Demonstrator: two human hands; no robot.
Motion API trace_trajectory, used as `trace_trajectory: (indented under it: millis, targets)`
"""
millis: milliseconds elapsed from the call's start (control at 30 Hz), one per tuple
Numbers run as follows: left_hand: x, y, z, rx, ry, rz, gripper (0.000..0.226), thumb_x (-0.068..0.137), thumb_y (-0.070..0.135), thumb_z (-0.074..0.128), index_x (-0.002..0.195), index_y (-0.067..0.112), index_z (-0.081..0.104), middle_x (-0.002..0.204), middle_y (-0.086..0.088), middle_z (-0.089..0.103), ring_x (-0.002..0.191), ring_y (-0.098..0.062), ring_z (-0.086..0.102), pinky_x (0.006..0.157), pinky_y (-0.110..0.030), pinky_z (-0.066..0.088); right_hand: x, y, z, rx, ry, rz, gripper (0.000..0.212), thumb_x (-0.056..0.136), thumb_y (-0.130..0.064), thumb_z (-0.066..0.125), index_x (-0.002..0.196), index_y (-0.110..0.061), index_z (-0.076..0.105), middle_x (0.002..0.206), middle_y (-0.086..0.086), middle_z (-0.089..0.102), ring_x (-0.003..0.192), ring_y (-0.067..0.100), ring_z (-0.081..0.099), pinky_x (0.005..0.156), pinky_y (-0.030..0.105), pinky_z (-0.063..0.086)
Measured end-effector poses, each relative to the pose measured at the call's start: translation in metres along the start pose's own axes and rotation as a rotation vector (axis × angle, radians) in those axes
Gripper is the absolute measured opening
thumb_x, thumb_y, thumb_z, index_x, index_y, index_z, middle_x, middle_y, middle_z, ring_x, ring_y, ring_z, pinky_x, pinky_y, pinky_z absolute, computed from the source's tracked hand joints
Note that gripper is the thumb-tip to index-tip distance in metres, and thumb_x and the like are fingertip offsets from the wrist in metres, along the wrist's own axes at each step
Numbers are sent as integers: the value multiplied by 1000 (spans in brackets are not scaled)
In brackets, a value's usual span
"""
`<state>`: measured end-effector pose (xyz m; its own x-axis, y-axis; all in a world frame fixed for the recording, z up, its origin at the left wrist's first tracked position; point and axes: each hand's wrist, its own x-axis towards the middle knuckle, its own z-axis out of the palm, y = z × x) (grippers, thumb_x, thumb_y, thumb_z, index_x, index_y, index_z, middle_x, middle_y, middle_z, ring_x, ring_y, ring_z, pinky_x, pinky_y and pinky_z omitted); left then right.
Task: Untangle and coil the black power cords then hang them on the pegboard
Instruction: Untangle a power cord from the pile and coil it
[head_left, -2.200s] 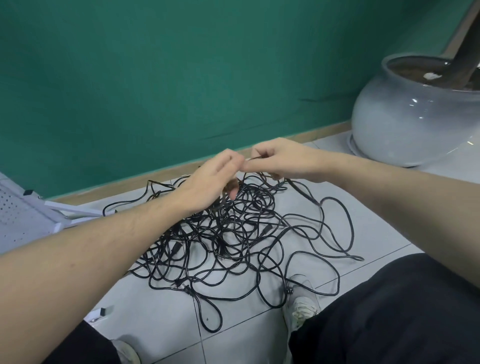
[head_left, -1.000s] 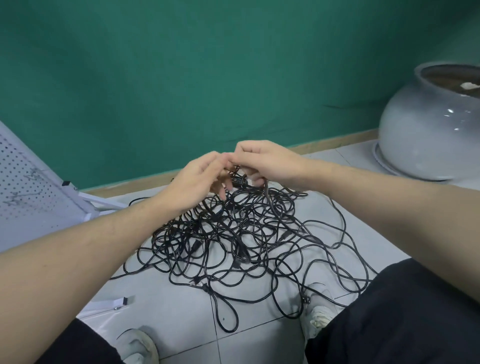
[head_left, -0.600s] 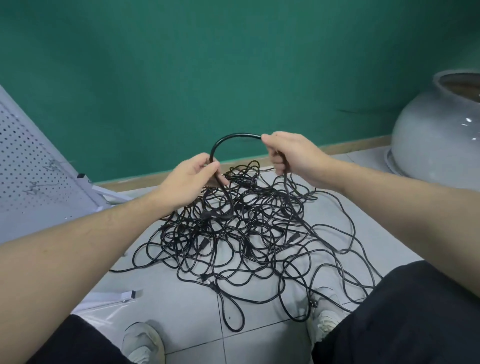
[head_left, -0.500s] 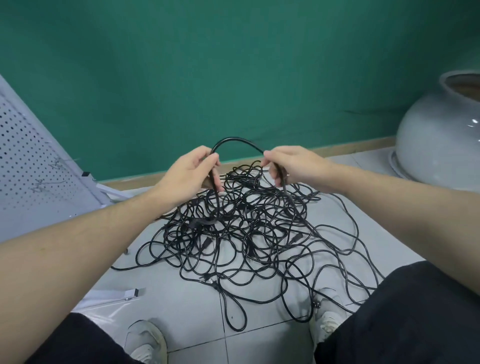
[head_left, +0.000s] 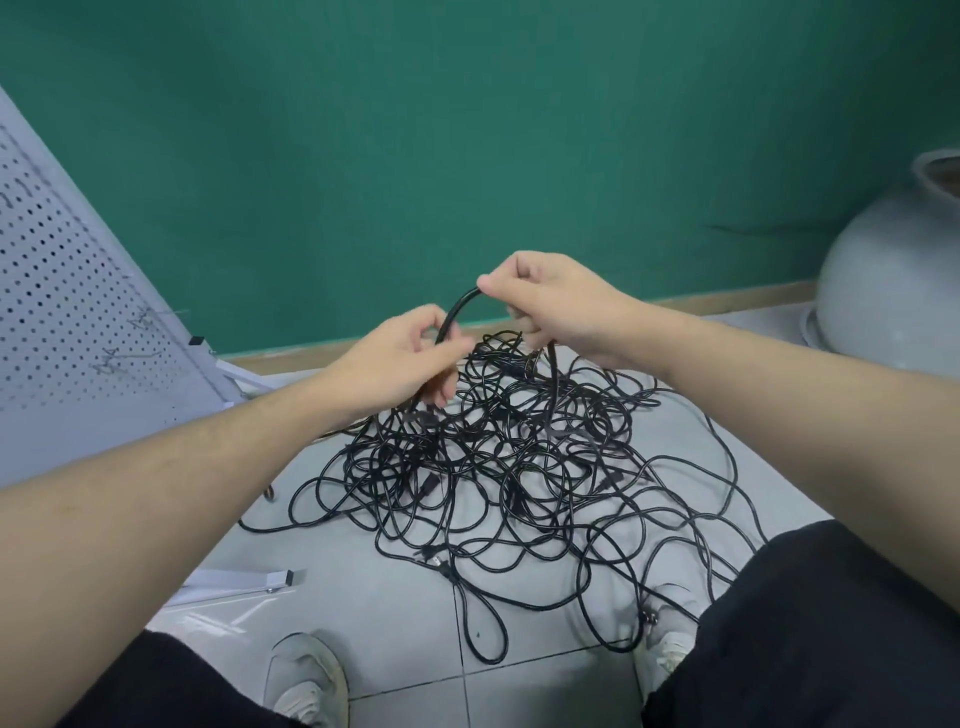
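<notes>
cords (head_left: 498, 467) lie in one black tangle on the tiled floor (head_left: 395, 613), in front of my knees. my left hand (head_left: 400, 358) and right hand (head_left: 556, 306) each pinch the same raised cord, which arcs between them above the far side of the pile. pegboard (head_left: 67, 291) leans at far left, near the green wall (head_left: 467, 130).
</notes>
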<state>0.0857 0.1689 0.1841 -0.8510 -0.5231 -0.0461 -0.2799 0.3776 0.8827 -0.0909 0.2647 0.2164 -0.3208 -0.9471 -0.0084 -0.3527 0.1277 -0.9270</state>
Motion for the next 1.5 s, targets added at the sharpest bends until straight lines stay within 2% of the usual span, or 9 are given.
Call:
trace_trajectory:
  millis: [167,300,433,567,867,967,1100,1267,1500]
  targets:
    - [-14,-31,-26,195,6,-90,18,96,40,66,86,28,73,99,9,78,98,-21,71,100,-43,50,4,7,-14,380,29,104,28,103,-19,56,80,-19,40,55,-8,29,49,10,18,45,22,19]
    - [-17,-25,-29,183,188,-16,17,106,17,53,98,10,67,92,-2,75,61,10,57,57,-7,40,7,25,-18,205,90,156,23,103,-24,55,83,-19,44,62,-4,41,50,12,32,50,25,33]
    - [-15,-22,-29,103,264,32,17,106,26,53,93,27,62,60,3,63,66,-29,63,76,-43,53,4,37,-11,-198,-7,171,9,104,-25,50,98,-20,54,94,7,67,71,16,60,69,30,49]
    - [-10,-11,-27,47,287,48,16,106,30,51,92,30,58,58,3,43,56,-20,45,68,-35,46,-1,27,9,-402,-117,50,18,100,-32,60,116,-25,58,118,3,69,108,21,65,90,27,52]
    - [-5,14,-18,-314,240,13,39,109,50,30,102,16,46,66,0,56,56,-18,51,70,-39,49,4,-17,42,-27,27,-179,17,101,-30,60,87,-23,65,53,-18,45,53,1,38,57,19,34]
    - [-7,7,-18,-283,180,-40,30,111,38,35,99,14,50,75,-4,70,72,-25,67,81,-41,55,10,-22,38,251,39,-83,17,104,-30,56,91,-20,62,54,-16,36,52,7,31,57,25,29]
    - [-11,-3,-12,-148,149,-65,26,111,23,37,97,12,54,80,-6,73,59,-21,65,59,-27,50,13,-14,32,339,67,28,15,105,-31,51,102,-21,63,57,-12,34,54,10,31,62,30,31]
    - [-10,3,7,-83,157,-78,35,111,32,39,92,12,60,85,-3,73,47,-16,56,49,-22,44,11,0,31,513,90,131,19,106,-26,47,109,-18,65,77,-2,63,73,14,59,69,30,44]
    - [5,3,24,-124,181,-108,47,104,54,44,70,31,65,92,1,64,93,-16,60,98,-44,48,11,-8,26,843,74,157,24,110,-27,34,103,-19,55,100,6,78,102,22,72,85,38,53]
